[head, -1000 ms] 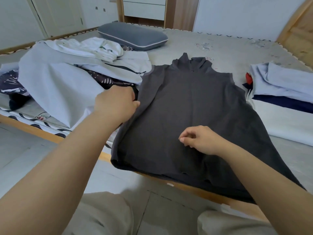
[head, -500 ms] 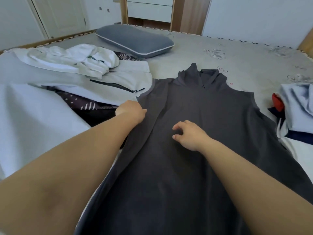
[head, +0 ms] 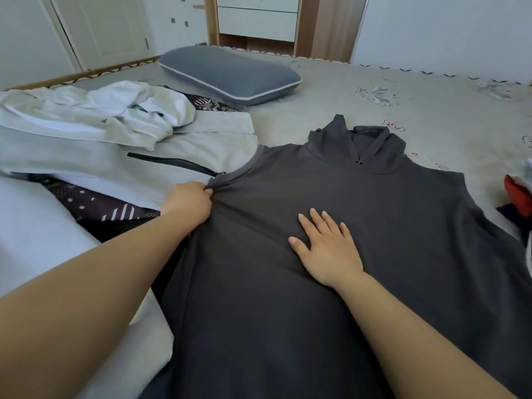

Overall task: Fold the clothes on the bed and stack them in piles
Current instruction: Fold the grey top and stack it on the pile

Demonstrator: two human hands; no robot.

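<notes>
In the head view, the dark grey sleeveless top (head: 331, 226) lies spread flat on the bed (head: 374, 110), collar away from you. Your left hand (head: 187, 204) pinches its left armhole edge. Your right hand (head: 328, 249) rests flat on its chest, fingers straight.

A single head-worn, wide-angle view looks forward and down from the bed's (head: 359, 90) near side towards the far wall, close over a dark garment (head: 316, 283) filling the lower frame, with both forearms reaching in from the bottom edge.
</notes>
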